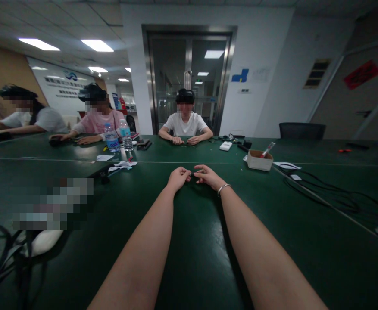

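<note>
Both arms reach forward over the dark green table (195,258), and the hands meet near its middle. My left hand (178,178) is closed, its thumb and fingertips pinched on a tiny shiny piece whose kind is too small to tell. Just to the right, my right hand (208,177) faces it with thumb and index finger pinched together by a small dark bit (192,174) in the narrow space between the hands. The other fingers of that hand are curved. A silver bracelet (223,189) circles the right wrist.
Crumpled papers (122,165) and water bottles (112,140) stand to the left. A small box (260,160) holding a packet is at right, near black cables (324,189). Straps (23,258) lie at front left. Several people in headsets sit around, one opposite (185,122).
</note>
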A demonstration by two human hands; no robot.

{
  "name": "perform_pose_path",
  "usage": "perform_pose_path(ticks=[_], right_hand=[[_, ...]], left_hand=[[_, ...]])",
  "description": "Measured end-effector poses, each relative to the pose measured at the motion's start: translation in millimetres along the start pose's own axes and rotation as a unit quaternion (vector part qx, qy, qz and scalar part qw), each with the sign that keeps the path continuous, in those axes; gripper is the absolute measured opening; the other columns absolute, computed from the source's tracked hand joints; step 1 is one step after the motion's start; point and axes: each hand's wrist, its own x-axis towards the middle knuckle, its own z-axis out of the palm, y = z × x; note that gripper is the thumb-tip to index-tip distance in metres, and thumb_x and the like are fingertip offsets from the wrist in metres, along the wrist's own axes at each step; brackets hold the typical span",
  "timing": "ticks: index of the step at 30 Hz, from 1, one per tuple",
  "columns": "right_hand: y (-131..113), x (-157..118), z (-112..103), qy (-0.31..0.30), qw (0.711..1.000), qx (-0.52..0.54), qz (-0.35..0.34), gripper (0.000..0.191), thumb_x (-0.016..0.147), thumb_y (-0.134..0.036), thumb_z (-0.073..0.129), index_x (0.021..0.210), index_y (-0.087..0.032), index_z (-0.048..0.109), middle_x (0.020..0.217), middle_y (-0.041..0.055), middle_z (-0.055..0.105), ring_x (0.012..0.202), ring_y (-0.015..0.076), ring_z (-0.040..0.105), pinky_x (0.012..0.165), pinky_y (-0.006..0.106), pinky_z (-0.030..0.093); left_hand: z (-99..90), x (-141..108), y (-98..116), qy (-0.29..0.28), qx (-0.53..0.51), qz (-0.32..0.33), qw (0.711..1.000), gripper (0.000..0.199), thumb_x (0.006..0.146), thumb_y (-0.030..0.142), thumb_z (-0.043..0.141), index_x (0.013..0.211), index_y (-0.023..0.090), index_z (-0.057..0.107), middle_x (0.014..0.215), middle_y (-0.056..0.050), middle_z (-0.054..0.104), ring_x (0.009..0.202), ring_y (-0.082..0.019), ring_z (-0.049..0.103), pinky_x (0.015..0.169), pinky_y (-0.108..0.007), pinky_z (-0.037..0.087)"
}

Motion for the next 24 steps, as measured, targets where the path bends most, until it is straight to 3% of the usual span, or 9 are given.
perform_pose_path(ticks=[3,5,9,14,20,24], right_hand=[[-3,-1,3,0.009,0.999,-0.044,0.017,0.016,0.092,-0.027,0.056,0.098,-0.012,0.059,0.062,-0.0013,0.059,0.039,0.0033,0.049,0.044,0.016,0.051],[-4,-1,5,0.003,0.999,-0.051,0.014,0.013,0.091,-0.023,0.057,0.099,-0.013,0.059,0.065,-0.0013,0.060,0.039,0.0028,0.049,0.043,0.014,0.050],[-4,-1,4,0.009,0.999,-0.035,0.002,0.034,0.080,-0.017,0.071,0.110,-0.017,0.055,0.072,-0.0032,0.061,0.042,0.0024,0.050,0.047,0.016,0.053],[-4,1,6,0.007,0.998,-0.050,0.022,0.021,0.096,-0.034,0.049,0.100,-0.014,0.055,0.066,0.0010,0.066,0.037,0.0031,0.043,0.045,0.015,0.051],[-5,-1,3,-0.006,0.999,-0.030,0.010,0.008,0.091,-0.016,0.056,0.097,-0.014,0.060,0.066,-0.0014,0.065,0.039,0.0026,0.045,0.048,0.016,0.053],[-4,-2,2,-0.002,1.000,-0.003,0.006,0.024,0.083,-0.008,0.064,0.105,-0.016,0.061,0.066,-0.0040,0.063,0.039,0.0023,0.046,0.048,0.017,0.055]], left_hand=[[-0.2,2,-1,0.014,-0.025,0.002,1.000,0.010,0.083,0.023,0.059,0.080,0.014,0.059,0.067,-0.005,0.068,0.058,-0.014,0.063,0.065,-0.028,0.050],[-0.5,3,-1,0.014,-0.033,-0.006,0.999,0.009,0.083,0.022,0.059,0.081,0.014,0.059,0.066,-0.004,0.068,0.057,-0.014,0.063,0.066,-0.028,0.049],[-0.9,3,5,0.030,-0.066,-0.026,0.997,0.006,0.083,0.018,0.060,0.079,0.014,0.058,0.062,-0.002,0.066,0.056,-0.013,0.063,0.065,-0.026,0.049],[-1.9,3,11,0.046,-0.105,-0.042,0.993,0.007,0.084,0.016,0.058,0.077,0.014,0.056,0.063,-0.002,0.066,0.059,-0.013,0.063,0.067,-0.027,0.050],[-2.3,7,1,0.009,-0.077,-0.037,0.996,0.005,0.083,0.019,0.060,0.082,0.014,0.058,0.068,-0.002,0.067,0.063,-0.013,0.065,0.067,-0.026,0.050],[-2.3,8,-2,0.005,-0.068,-0.032,0.997,0.007,0.084,0.022,0.059,0.084,0.014,0.058,0.072,-0.004,0.068,0.065,-0.013,0.066,0.067,-0.026,0.050]])
